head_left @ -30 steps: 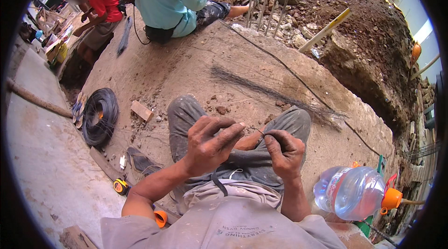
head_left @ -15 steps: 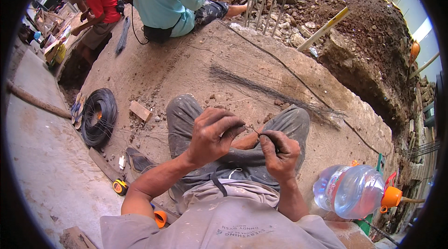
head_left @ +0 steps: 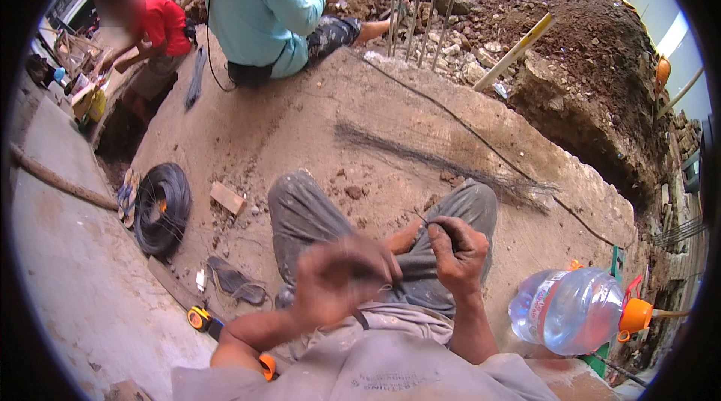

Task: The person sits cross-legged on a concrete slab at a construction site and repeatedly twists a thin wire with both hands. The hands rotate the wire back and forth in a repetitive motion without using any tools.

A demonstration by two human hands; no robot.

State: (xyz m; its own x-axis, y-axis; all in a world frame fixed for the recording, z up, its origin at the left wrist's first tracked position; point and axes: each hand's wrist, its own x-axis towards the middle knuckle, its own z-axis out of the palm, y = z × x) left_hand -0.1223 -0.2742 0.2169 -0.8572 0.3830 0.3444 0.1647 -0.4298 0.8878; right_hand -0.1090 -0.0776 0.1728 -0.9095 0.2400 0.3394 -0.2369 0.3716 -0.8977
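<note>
My right hand [head_left: 458, 254] is closed in a pinch above my right knee. A short bit of thin dark wire [head_left: 423, 218] pokes out from its fingertips. Over my lap, my left hand [head_left: 342, 281] is smeared by motion, so its fingers and anything in them cannot be made out. Beyond my knees, a loose bundle of thin dark wires [head_left: 420, 153] lies across the concrete slab [head_left: 300, 123]. A coil of black wire [head_left: 162, 209] rests to the left of my legs.
A brick piece [head_left: 227, 197], a sandal [head_left: 236, 281] and a tape measure [head_left: 199, 318] lie on my left. A large water bottle [head_left: 571, 311] is at my right. Upright steel bars [head_left: 420, 10] stand ahead, near a seated person in light blue [head_left: 259, 14] and another in red [head_left: 161, 22].
My left hand has come away from the right, down and toward my body. My right hand has shifted slightly right and down, still pinching the wire.
</note>
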